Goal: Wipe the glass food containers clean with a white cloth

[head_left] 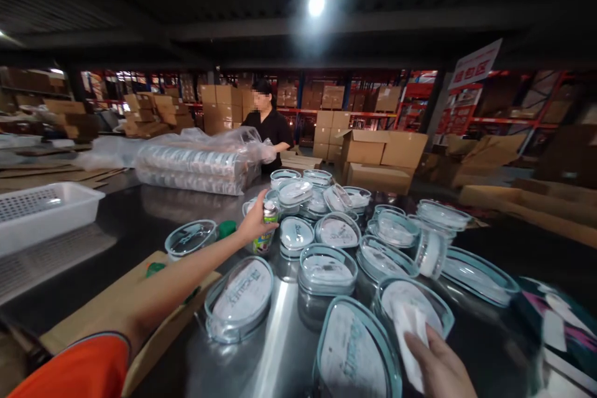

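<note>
My left hand (254, 219) reaches forward with its fingers closed around a green spray can (265, 235) above the dark metal table. In my right hand (441, 357) is a folded white cloth (411, 339), which lies against an oval clear container with a teal rim (436, 308). Many similar lidded containers stand around both hands, some stacked. One tilted oval container (245, 295) sits below my left forearm, and a larger one (354, 348) stands just left of the cloth.
A white plastic basket (69, 208) stands at the left. Flat cardboard (107, 298) lies under my left arm. Across the table, a person in dark clothing (275, 127) is beside plastic-wrapped containers (196, 165). Cardboard boxes (382, 152) stand behind; a dark printed package (559, 317) lies at right.
</note>
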Action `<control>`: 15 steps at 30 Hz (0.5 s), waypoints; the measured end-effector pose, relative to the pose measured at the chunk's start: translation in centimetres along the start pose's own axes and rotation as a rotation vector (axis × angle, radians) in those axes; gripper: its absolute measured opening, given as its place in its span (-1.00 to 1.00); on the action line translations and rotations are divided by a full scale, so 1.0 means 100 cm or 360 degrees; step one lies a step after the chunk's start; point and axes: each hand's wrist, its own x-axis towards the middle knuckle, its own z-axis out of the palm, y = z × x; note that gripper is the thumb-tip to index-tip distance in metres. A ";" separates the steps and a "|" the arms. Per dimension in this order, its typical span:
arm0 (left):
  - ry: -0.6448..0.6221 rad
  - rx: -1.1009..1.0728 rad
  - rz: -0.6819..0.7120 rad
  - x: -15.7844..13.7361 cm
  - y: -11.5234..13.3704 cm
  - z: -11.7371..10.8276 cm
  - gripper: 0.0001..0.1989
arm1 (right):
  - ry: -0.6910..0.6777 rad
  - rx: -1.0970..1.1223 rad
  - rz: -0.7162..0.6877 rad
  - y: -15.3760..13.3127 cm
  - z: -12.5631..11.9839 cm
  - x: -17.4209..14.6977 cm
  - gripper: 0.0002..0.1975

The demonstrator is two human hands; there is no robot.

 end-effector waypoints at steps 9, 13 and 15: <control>0.0198 -0.0090 -0.0151 -0.009 -0.004 0.005 0.10 | 0.0109 -0.0315 -0.0137 0.026 -0.038 -0.032 -0.44; 0.0046 -0.0119 0.0156 -0.062 0.061 0.008 -0.07 | 0.0153 -0.0747 -0.0668 0.038 -0.046 -0.051 -0.66; -0.0222 -0.0212 0.0320 -0.104 0.097 0.018 -0.02 | 0.0152 -0.0848 -0.0717 0.043 -0.044 -0.059 -0.67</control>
